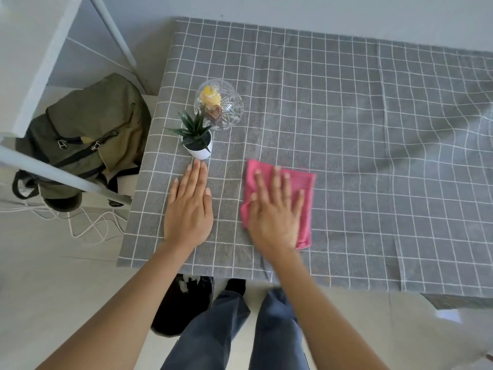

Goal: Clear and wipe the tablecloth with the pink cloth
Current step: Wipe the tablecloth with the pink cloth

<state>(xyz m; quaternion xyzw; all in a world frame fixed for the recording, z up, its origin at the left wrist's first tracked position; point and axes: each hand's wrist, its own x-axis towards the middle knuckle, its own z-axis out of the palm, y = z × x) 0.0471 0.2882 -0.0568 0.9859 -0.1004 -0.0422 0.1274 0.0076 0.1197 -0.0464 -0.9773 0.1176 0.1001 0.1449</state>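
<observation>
Here, from the nearest thing to the farthest:
Legs: the person's legs (234,329) in dark blue trousers stand at the near edge of the tabletop, beside a black bag (181,305) on the floor.
Right hand: the right hand (274,209) lies flat on the pink cloth (301,198), with the fingers straight and spread; it presses the cloth down and grasps nothing. The hand looks a little blurred.
Left hand: the left hand (190,206) lies flat on the tablecloth (346,129), just left of the cloth, with the fingers straight and close together; its grip is released and it holds nothing.
Pink cloth: it is folded and lies on the near left part of the tablecloth, mostly under the right hand, apart from the left hand.
Tablecloth: grey with a grid of white lines; it covers the whole tabletop and has some wrinkles at the far right.
Plant: a small green plant in a white pot (198,141) stands upright just beyond the left fingertips, near but not clearly touching them.
Glass bowl: a clear cut-glass bowl (229,108) stands just behind the plant, with something yellow and something brown inside it.
Backpack: a green backpack (90,129) rests left of the tabletop, with white cables (88,225) on the floor near it.
</observation>
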